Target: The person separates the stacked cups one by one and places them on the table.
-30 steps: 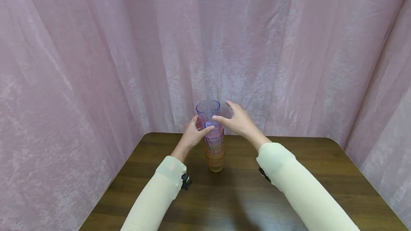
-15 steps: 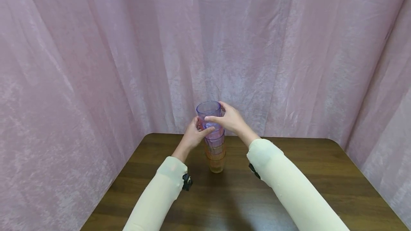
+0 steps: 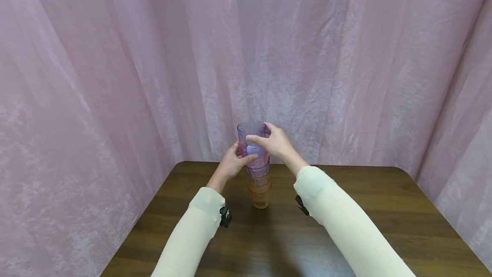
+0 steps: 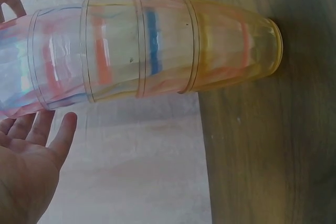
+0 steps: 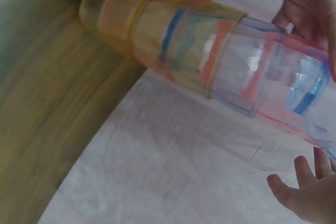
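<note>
Pink curtains back a dark wooden worktop (image 3: 346, 225) where an upright stack of nested translucent plastic cups (image 3: 259, 183) stands; right hand (image 3: 274, 142) grips its blue top cup (image 3: 251, 138), left hand (image 3: 232, 161) steadies the stack just below.

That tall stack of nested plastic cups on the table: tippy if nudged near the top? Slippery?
Probably tippy: the stack of cups is tall and stands on one narrow base cup. Likely light, since the walls are thin and see-through. The smooth plastic may slip; the top cup could lift off alone where the right hand and left hand grip.
</note>
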A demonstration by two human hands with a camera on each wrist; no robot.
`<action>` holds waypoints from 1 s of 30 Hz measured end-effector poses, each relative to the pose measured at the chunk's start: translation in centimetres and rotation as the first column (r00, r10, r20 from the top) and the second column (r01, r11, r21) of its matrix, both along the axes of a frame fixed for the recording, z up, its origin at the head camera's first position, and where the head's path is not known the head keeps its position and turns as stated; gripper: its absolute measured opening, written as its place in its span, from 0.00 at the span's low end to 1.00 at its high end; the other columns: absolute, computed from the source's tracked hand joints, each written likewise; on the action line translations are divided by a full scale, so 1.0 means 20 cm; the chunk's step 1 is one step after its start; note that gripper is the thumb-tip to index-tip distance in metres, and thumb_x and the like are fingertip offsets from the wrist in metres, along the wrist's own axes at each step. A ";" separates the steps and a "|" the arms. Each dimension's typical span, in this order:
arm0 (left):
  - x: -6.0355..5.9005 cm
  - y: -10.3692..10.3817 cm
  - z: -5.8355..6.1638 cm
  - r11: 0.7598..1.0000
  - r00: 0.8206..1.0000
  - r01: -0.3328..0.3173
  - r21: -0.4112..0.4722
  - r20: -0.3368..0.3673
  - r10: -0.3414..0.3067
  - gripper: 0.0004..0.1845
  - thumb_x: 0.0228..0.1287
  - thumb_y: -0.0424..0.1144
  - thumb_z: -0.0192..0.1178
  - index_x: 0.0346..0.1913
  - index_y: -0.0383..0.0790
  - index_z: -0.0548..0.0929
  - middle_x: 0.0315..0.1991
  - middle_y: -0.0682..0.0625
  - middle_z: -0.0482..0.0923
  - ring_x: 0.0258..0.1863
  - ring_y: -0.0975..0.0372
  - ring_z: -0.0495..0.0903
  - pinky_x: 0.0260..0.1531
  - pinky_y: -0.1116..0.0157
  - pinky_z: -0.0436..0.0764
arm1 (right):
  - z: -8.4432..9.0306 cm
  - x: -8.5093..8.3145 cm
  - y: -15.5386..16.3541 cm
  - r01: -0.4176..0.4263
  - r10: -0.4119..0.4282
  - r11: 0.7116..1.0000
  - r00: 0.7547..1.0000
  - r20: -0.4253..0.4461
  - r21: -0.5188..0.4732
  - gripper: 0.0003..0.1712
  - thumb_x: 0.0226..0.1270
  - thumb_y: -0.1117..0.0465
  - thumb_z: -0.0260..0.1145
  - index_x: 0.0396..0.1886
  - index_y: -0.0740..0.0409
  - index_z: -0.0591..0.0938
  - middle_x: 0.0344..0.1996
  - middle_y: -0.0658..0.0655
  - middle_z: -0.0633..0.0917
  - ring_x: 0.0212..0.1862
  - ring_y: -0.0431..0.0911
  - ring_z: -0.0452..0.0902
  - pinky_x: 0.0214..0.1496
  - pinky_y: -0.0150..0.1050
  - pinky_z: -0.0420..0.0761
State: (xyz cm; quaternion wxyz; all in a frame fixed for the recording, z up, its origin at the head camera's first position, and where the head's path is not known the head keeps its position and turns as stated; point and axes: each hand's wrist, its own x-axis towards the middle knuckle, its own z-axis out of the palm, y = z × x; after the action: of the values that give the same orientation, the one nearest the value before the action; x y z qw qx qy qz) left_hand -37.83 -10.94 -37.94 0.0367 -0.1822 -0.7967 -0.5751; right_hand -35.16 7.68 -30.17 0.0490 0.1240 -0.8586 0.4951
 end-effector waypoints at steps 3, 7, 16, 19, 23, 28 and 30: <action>0.00 0.00 0.00 1.000 1.000 0.018 0.011 0.006 -0.019 0.40 0.59 0.48 0.73 0.71 0.43 0.68 0.62 0.43 0.76 0.61 0.48 0.76 0.58 0.52 0.76 | 0.03 0.01 0.01 0.005 -0.004 0.998 1.000 0.018 -0.056 0.60 0.58 0.32 0.69 0.79 0.59 0.55 0.74 0.63 0.63 0.73 0.60 0.60 0.70 0.55 0.65; -0.01 0.00 0.00 1.000 1.000 0.011 0.020 0.002 -0.011 0.39 0.59 0.47 0.73 0.71 0.43 0.68 0.62 0.44 0.76 0.62 0.49 0.75 0.59 0.51 0.76 | 0.09 0.02 0.04 0.003 -0.004 0.992 1.000 -0.011 -0.126 0.59 0.57 0.33 0.70 0.78 0.57 0.56 0.73 0.61 0.66 0.73 0.58 0.60 0.70 0.54 0.65; -0.04 0.00 0.00 1.000 1.000 0.010 0.002 -0.015 -0.010 0.36 0.59 0.45 0.72 0.67 0.39 0.70 0.61 0.46 0.76 0.64 0.50 0.71 0.63 0.51 0.71 | 0.22 0.04 0.14 -0.004 -0.028 0.954 0.994 -0.103 -0.298 0.48 0.61 0.43 0.73 0.74 0.59 0.65 0.65 0.60 0.75 0.68 0.53 0.69 0.69 0.50 0.68; -0.04 -0.01 0.01 1.000 1.000 0.013 0.011 -0.006 -0.013 0.36 0.59 0.44 0.72 0.68 0.39 0.69 0.61 0.46 0.76 0.63 0.51 0.72 0.63 0.51 0.71 | 0.25 0.04 0.19 0.012 -0.057 0.952 0.989 -0.136 -0.307 0.43 0.60 0.46 0.74 0.70 0.60 0.69 0.62 0.60 0.77 0.64 0.52 0.72 0.67 0.49 0.70; -0.05 -0.03 0.02 1.000 1.000 0.010 0.006 -0.010 -0.010 0.36 0.60 0.43 0.71 0.68 0.39 0.69 0.62 0.46 0.75 0.63 0.52 0.72 0.63 0.52 0.71 | 0.25 0.03 0.28 0.059 -0.107 0.951 0.984 -0.143 -0.303 0.45 0.59 0.47 0.75 0.71 0.62 0.67 0.62 0.61 0.76 0.64 0.53 0.71 0.67 0.48 0.70; -0.06 -0.05 0.02 1.000 1.000 0.006 0.000 -0.013 -0.006 0.38 0.58 0.43 0.72 0.69 0.37 0.67 0.63 0.44 0.74 0.64 0.51 0.70 0.64 0.52 0.69 | 0.21 0.02 0.39 0.111 -0.150 0.949 0.982 -0.112 -0.296 0.52 0.59 0.45 0.75 0.75 0.63 0.61 0.65 0.62 0.73 0.66 0.54 0.68 0.69 0.48 0.67; -0.06 -0.05 0.02 1.000 1.000 0.003 -0.001 -0.012 -0.003 0.41 0.57 0.43 0.73 0.70 0.36 0.66 0.64 0.43 0.73 0.66 0.50 0.69 0.64 0.51 0.69 | 0.19 0.02 0.42 0.125 -0.160 0.950 0.982 -0.102 -0.285 0.53 0.59 0.44 0.75 0.75 0.63 0.60 0.65 0.62 0.72 0.66 0.55 0.67 0.69 0.49 0.67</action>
State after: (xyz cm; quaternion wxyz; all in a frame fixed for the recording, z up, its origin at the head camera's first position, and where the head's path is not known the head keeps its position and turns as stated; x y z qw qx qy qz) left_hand -38.98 -11.93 -37.57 0.0406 -0.1866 -0.7965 -0.5737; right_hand -34.70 16.12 -26.38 0.1546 0.0838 -0.7829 0.5968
